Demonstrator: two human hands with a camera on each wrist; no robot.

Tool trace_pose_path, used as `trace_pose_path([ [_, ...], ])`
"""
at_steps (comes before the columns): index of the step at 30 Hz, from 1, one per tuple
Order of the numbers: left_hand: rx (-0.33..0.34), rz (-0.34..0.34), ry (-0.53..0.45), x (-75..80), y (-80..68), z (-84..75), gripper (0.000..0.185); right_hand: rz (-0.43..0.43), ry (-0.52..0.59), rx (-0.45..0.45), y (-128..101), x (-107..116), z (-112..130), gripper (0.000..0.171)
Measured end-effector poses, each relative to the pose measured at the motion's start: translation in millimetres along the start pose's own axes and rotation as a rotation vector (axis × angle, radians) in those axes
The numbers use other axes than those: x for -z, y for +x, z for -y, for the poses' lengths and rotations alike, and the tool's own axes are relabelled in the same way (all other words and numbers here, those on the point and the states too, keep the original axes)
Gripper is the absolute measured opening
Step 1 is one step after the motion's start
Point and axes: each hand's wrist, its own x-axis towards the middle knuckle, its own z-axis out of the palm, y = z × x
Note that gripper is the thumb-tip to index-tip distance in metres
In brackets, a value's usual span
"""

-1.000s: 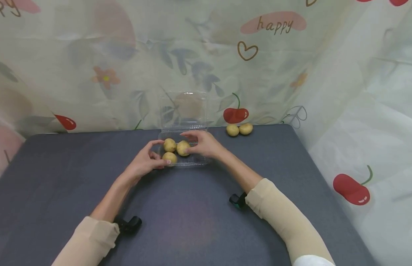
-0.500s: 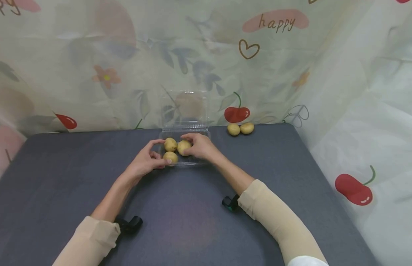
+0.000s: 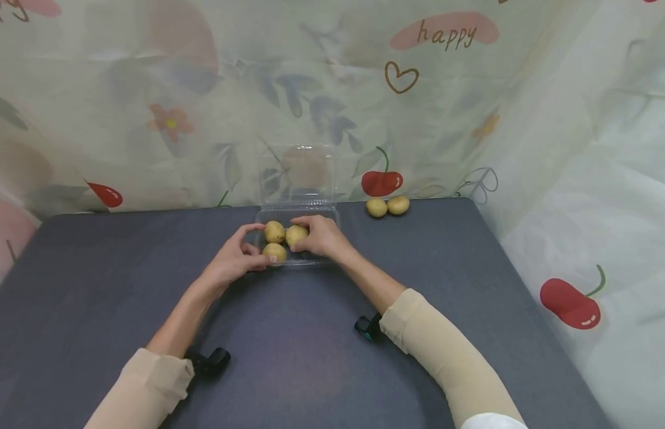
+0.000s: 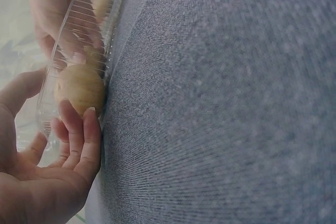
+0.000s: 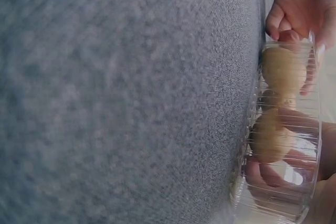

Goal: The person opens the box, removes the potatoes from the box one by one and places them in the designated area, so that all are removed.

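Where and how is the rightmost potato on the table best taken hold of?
Probably grip the rightmost potato by its rounded right half, coming from above and the right: its left end lies close beside the other loose potato, and the patterned curtain rises behind.

Before me stretches a dark grey table [image 3: 311,333], backed by a pale printed curtain [image 3: 230,36]. On the curtain I see the word "happy" [image 3: 447,34], a brown heart outline [image 3: 401,77] beneath it, and an orange flower [image 3: 171,121] farther left. At my right hangs a whitish sheet [image 3: 606,196] bearing a red cherry [image 3: 570,302].
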Motion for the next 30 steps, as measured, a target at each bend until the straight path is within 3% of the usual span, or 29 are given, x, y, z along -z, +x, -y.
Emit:
trace_pose_path([
  [15, 0.011, -0.002, 0.002, 0.3, 2.2, 1.0, 0.080, -0.033, -0.033, 0.001, 1.2, -3.2, 2.3, 0.062],
  [30, 0.030, 0.004, -0.033, -1.0, 0.4, -5.5, 0.080, -0.077, 0.030, 0.045, -0.5, 2.3, 0.9, 0.063],
])
